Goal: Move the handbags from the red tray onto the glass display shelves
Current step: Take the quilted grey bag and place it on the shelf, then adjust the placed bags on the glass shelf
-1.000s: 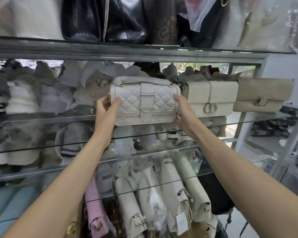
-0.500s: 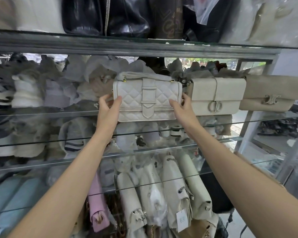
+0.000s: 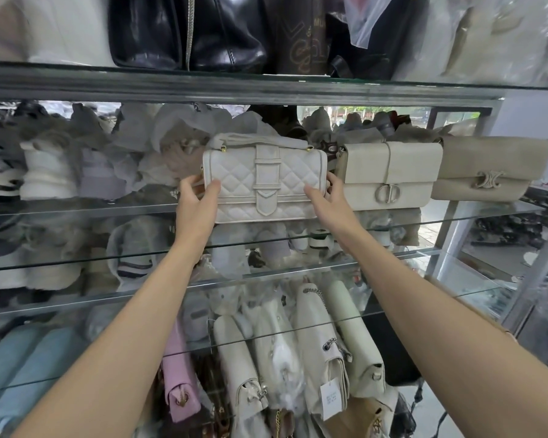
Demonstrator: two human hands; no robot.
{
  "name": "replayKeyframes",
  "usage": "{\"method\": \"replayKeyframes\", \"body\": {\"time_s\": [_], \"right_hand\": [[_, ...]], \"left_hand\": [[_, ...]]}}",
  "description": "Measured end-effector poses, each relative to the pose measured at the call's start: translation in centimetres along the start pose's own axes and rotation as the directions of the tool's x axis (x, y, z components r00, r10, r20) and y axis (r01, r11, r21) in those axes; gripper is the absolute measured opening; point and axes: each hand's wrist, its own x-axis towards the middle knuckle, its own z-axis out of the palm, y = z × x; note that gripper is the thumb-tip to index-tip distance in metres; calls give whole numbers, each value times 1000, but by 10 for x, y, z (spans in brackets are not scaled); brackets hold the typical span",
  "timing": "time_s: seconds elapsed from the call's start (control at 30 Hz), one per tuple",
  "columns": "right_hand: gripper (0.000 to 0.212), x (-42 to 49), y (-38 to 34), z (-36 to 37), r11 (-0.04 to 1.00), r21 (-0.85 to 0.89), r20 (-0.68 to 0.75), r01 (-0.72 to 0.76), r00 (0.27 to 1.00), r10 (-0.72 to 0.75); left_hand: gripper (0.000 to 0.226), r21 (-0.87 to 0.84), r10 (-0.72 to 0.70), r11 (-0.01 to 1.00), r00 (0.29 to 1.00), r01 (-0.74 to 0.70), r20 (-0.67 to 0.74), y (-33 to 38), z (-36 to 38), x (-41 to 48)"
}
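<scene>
A white quilted handbag [image 3: 263,184] with a buckle strap down its front stands upright on a glass shelf [image 3: 456,219]. My left hand [image 3: 196,203] grips its left end and my right hand [image 3: 329,203] grips its right end, both near the bottom corners. To its right on the same shelf stand a cream handbag [image 3: 389,175] with a round metal clasp and a beige handbag [image 3: 487,169]. The red tray is out of view.
Black bags [image 3: 187,30] fill the shelf above, whose metal edge [image 3: 234,86] runs just over the white bag. Paper-stuffed shoes [image 3: 48,172] crowd the shelf's left and back. Lower down hang white bags [image 3: 298,358] and a pink bag [image 3: 179,374].
The white quilted bag has gone from held in the air to standing on the glass shelf beside the cream bag. Both hands have slid down toward its lower corners.
</scene>
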Motion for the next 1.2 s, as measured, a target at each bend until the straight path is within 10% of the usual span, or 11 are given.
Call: {"method": "replayKeyframes", "body": {"time_s": [0.33, 0.67, 0.93, 1.2], "right_hand": [[69, -43, -15, -29, 994, -108, -60, 16, 998, -23], [32, -118, -18, -121, 994, -111, -133, -12, 991, -3], [24, -232, 20, -250, 976, -167, -402, -143, 913, 65], [25, -408, 71, -360, 873, -111, -694, -474, 666, 273]], "left_hand": [[33, 175, 272, 957, 920, -229, -282, 12, 17, -37], [9, -66, 211, 977, 951, -201, 228, 50, 121, -120], [31, -74, 132, 991, 736, -111, 665, 57, 238, -260], [39, -43, 51, 999, 390, -30, 919, 39, 323, -448]]}}
